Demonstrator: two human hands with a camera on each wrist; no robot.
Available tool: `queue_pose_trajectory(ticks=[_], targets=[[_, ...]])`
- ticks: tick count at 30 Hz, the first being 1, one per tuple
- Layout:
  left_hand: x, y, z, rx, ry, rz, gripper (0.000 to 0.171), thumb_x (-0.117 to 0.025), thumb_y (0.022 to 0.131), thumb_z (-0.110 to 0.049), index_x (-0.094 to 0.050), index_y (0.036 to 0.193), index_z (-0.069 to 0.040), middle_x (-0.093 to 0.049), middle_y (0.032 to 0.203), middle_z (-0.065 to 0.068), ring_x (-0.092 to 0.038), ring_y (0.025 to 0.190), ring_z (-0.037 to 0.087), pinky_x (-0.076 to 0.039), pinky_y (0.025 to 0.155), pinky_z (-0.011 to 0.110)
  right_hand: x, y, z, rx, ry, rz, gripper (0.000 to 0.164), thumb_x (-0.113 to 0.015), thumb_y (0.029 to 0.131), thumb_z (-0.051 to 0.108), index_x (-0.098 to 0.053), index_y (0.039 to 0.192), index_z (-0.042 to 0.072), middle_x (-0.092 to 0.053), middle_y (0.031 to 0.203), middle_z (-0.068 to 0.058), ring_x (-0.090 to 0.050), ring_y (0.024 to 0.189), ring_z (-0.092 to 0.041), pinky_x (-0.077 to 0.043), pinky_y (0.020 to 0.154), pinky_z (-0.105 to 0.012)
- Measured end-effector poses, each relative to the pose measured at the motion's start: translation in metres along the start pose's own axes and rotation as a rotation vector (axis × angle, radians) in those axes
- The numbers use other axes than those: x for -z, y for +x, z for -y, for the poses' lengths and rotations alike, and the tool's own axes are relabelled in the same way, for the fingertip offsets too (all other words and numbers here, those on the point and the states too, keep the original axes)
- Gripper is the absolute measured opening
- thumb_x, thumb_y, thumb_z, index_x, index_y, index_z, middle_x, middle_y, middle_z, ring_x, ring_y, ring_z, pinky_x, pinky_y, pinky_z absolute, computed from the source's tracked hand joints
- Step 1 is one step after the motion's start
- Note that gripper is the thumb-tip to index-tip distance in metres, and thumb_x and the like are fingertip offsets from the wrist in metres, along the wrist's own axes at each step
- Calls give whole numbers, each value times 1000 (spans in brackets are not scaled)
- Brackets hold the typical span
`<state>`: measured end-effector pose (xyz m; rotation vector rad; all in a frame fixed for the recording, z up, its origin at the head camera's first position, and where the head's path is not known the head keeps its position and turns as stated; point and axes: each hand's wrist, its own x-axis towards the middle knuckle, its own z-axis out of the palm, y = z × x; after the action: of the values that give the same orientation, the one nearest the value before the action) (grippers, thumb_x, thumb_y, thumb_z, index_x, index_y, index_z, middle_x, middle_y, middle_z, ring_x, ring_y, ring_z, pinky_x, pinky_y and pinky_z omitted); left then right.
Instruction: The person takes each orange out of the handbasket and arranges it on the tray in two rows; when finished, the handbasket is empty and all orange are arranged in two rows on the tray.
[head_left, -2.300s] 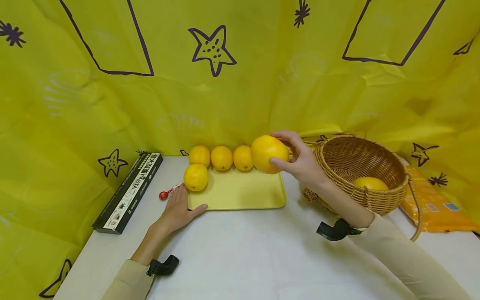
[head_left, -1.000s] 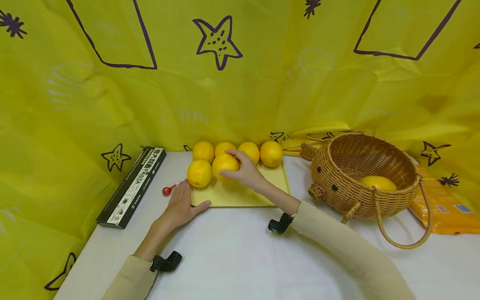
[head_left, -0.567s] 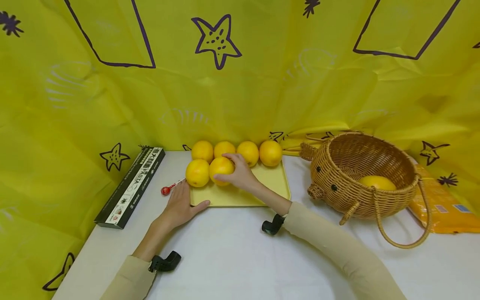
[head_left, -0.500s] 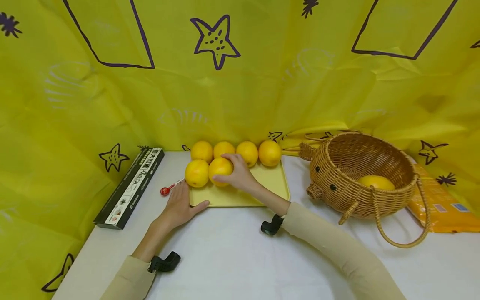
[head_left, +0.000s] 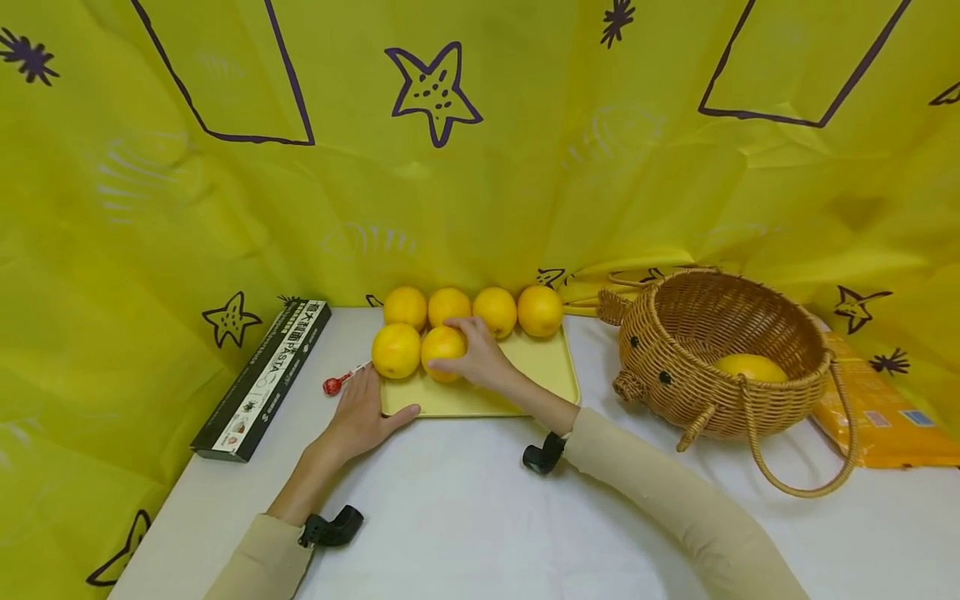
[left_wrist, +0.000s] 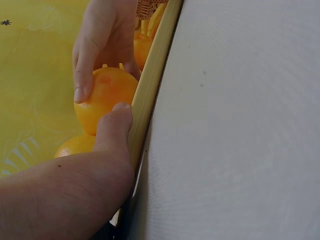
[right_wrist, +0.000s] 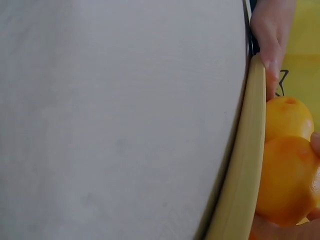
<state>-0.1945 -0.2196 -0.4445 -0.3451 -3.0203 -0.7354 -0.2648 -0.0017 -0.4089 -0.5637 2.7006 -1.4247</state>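
Note:
My right hand [head_left: 480, 358] grips an orange [head_left: 441, 353] between thumb and fingers, low over the yellow tray [head_left: 502, 392]. Left of it in the front row sits another orange [head_left: 396, 351], close beside the held one. Behind them a back row of several oranges [head_left: 539, 312] lines the tray's far side. My left hand [head_left: 360, 414] lies with straight fingers along the tray's left edge, its thumb at the front left corner. In the right wrist view the held orange [right_wrist: 285, 182] is near the tray's rim [right_wrist: 250, 145].
To the right stands a pig-shaped wicker basket [head_left: 675, 400] with one orange-yellow fruit [head_left: 750, 367] inside. An orange packet [head_left: 885, 425] lies behind it. On the left are a black pasta box [head_left: 262, 379] and a red lollipop [head_left: 333, 386]. A yellow cloth [head_left: 525, 183] hangs behind.
My right hand has carried the orange from near the basket leftward and down to the tray's front row, then stayed there. An orange at the back row's right end came into view. The left hand kept its place.

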Motion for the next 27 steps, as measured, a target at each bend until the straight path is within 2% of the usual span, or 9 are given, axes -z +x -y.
queue_pose_trajectory(ticks=[5, 8, 12, 16, 20, 24, 27], targets=[[0, 0, 1, 8, -1, 6, 102, -62, 89, -52, -9, 151, 9, -20, 155, 31, -21, 144, 46, -14, 120, 60, 1, 0, 5, -30, -11, 35, 73, -82, 77, 31, -48, 138, 9, -43, 133, -19, -50, 116, -32, -42, 105, -46], [1, -1, 0, 13, -5, 9, 102, -62, 89, -52, -8, 151, 9, -19, 155, 32, -21, 144, 46, -13, 120, 60, 4, -3, 10, -44, -29, 57, 78, -81, 78, 32, -44, 141, 8, -41, 138, -21, -48, 121, -33, -41, 107, -47], [2, -1, -1, 12, -9, 9, 101, -62, 89, -52, -10, 150, 9, -20, 155, 32, -21, 144, 46, -13, 120, 59, 22, -15, 18, -7, -18, 71, 85, -75, 83, 36, -32, 149, 5, -37, 146, -22, -44, 131, -35, -39, 110, -50], [1, 0, -1, 6, -23, -3, 102, -62, 89, -52, -8, 151, 8, -20, 155, 31, -20, 144, 45, -12, 120, 60, 57, -47, 23, 62, 86, 76, 77, -68, 90, 34, -28, 150, 7, -37, 149, -18, -39, 137, -35, -37, 111, -54], [1, 0, -1, 0, -18, -3, 101, -62, 89, -52, -9, 151, 8, -21, 155, 31, -21, 144, 45, -13, 120, 60, 96, -92, 20, 75, 191, 88, 65, -64, 94, 28, -31, 148, 11, -42, 146, -13, -41, 137, -34, -40, 110, -52], [1, -1, -1, 8, -10, 14, 101, -62, 89, -52, -9, 150, 9, -19, 155, 32, -19, 145, 46, -13, 120, 59, 129, -132, 12, 71, 229, 75, 59, -61, 96, 19, -32, 147, 10, -47, 141, -15, -48, 131, -30, -48, 105, -33], [1, -1, -2, 7, -12, 9, 101, -62, 89, -51, -9, 150, 10, -18, 155, 33, -18, 145, 47, -12, 120, 60, 148, -153, 6, 83, 202, 38, 56, -58, 97, 15, -34, 147, 8, -50, 137, -16, -54, 126, -17, -49, 98, -18]])
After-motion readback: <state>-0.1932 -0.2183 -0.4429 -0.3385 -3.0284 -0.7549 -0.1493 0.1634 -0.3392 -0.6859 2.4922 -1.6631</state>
